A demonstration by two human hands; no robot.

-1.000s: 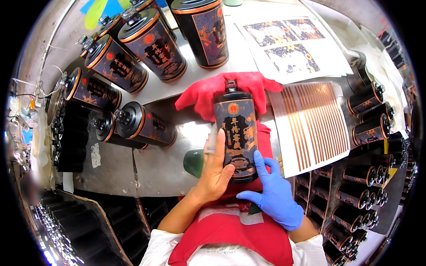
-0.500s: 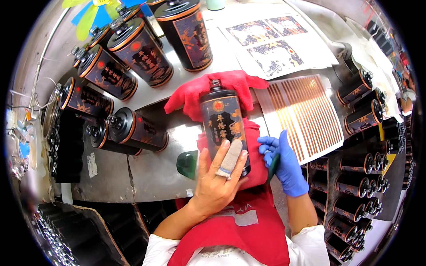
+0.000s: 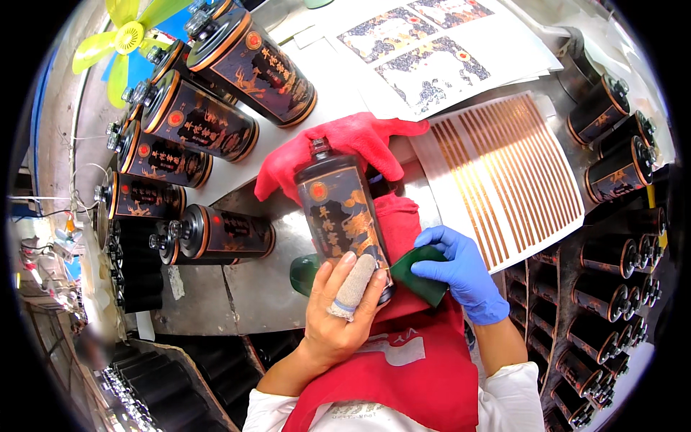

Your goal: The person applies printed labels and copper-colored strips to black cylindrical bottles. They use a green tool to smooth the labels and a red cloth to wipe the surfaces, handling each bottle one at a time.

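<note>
A dark bottle (image 3: pixel 332 209) with an orange-and-black decorated label lies on red cloth (image 3: pixel 394 223), its neck pointing away from me. My left hand (image 3: pixel 335 324), with a cloth sleeve (image 3: pixel 353 286) on one finger, holds the bottle by its lower part. In its blue glove, my right hand (image 3: pixel 464 277) pinches a flat green scraper (image 3: pixel 423 279). The scraper's left edge is at the bottle's lower right side; whether it touches, I cannot tell. Another green piece (image 3: pixel 303 273) shows on the metal table left of the bottle, partly hidden. A red glove-shaped cloth (image 3: pixel 367 133) lies beyond the bottle's neck.
Similar bottles (image 3: pixel 205 119) stand in a group at the left and back left. A sheet of copper-coloured strips (image 3: pixel 504 180) lies to the right, with printed label sheets (image 3: pixel 432 72) behind it. Racks of bottles (image 3: pixel 604 288) line the right side. A yellow-green fan (image 3: pixel 128 37) is at the upper left.
My right hand has turned and brought the scraper left to the bottle's lower side. The bottle sits further left in view with my left hand still on it; the whole view has shifted.
</note>
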